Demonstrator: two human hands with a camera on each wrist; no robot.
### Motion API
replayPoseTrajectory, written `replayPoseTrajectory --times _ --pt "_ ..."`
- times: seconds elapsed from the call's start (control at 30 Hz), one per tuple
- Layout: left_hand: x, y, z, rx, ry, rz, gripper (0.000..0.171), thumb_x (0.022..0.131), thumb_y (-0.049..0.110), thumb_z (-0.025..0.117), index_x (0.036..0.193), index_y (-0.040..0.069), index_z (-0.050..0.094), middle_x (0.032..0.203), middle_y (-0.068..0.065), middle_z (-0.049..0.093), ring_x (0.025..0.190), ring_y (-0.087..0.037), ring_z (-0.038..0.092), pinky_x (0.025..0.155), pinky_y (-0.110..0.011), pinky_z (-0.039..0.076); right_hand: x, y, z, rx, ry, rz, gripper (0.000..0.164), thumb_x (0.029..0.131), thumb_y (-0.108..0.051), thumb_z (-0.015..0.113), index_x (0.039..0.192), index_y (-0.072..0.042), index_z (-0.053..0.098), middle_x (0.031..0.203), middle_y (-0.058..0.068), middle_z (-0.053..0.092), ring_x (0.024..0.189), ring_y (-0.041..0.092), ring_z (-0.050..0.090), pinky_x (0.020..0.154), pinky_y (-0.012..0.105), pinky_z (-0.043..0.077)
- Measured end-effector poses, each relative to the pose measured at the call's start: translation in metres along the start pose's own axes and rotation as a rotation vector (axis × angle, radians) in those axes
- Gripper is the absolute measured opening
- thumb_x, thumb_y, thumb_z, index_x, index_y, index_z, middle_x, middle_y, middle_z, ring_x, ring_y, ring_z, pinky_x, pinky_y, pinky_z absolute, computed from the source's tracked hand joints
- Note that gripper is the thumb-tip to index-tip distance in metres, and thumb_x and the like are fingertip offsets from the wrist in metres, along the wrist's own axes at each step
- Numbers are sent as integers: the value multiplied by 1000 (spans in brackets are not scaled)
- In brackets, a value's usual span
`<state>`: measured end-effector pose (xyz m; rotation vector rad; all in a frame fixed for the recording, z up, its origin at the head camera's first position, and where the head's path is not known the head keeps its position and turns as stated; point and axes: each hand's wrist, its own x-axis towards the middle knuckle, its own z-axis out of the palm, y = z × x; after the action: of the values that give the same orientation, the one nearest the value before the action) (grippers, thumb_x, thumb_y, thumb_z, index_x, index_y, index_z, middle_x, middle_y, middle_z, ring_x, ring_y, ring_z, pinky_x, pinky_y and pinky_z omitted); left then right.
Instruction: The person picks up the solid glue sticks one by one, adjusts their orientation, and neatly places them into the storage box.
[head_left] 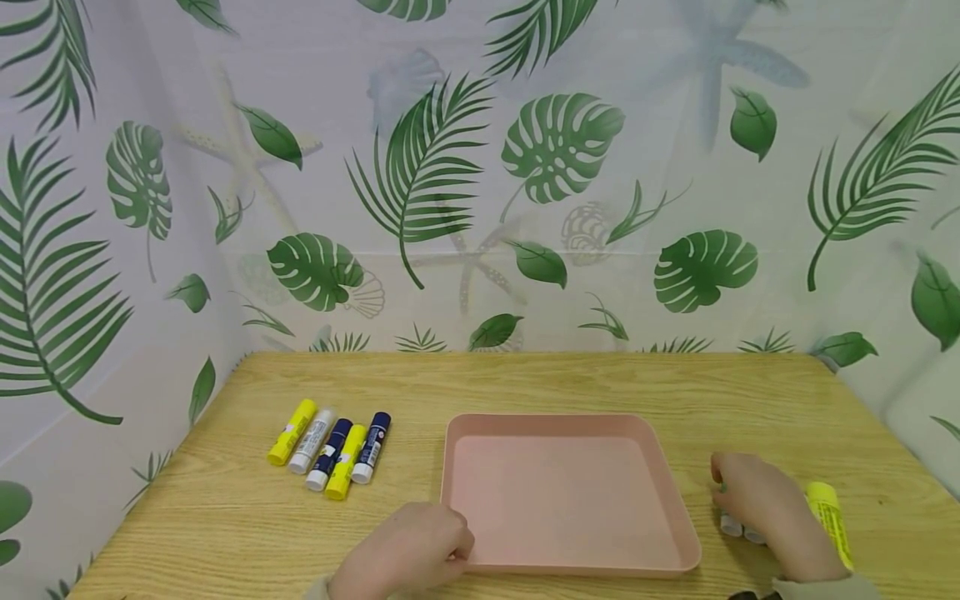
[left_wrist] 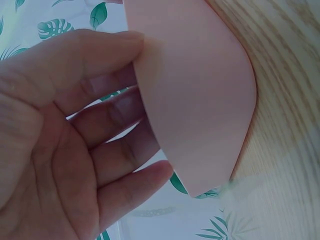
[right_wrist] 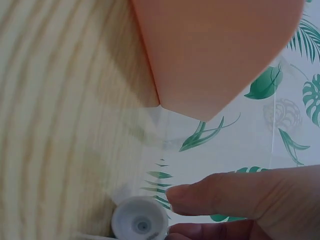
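Note:
A shallow pink tray [head_left: 562, 500] lies on the table. At its near left corner my left hand [head_left: 412, 546] grips the wall, thumb on the outside and fingers behind, as the left wrist view shows. To the right of the tray, my right hand [head_left: 761, 496] reaches down over glue sticks, its fingers bent toward the table. White ends of glue sticks [head_left: 731, 525] show below that hand; their upper parts are hidden. In the right wrist view, the thumb and fingertips are right at a round white glue stick end [right_wrist: 140, 220]; I cannot tell whether they pinch it.
A yellow glue stick [head_left: 828, 521] lies just right of my right wrist. Several glue sticks [head_left: 330, 454], yellow, white and dark blue, lie side by side left of the tray. A leaf-patterned cloth [head_left: 480, 192] stands behind the wooden table [head_left: 405, 375] and along its sides.

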<state>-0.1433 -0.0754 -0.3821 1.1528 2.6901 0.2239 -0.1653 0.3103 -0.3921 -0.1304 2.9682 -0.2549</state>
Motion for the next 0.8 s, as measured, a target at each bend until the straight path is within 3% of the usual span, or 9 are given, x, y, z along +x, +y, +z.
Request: replayPoseTrajectory --times 0.33,0.6,0.8 --pt "1 1 0 -12 -16 -9 13 80 20 64 68 22 64 59 16 44 50 -2 39 49 -16 35 0 3 5 71 7 19 16 74 -6 59 71 -5 43 61 3 44 55 18 42 49 32 34" --pt "1 1 -2 -21 -19 -3 14 81 18 63 66 21 64 58 16 44 49 -2 39 49 -15 35 7 4 8 128 -93 18 24 77 -11 63 94 3 53 74 5 56 60 18 48 51 33 40" --pt "0 1 -3 -15 -16 1 14 80 18 63 67 21 64 58 16 44 50 -2 39 49 -15 35 9 3 9 145 -115 -14 20 76 -11 64 92 -2 57 81 8 59 68 20 51 57 37 43"
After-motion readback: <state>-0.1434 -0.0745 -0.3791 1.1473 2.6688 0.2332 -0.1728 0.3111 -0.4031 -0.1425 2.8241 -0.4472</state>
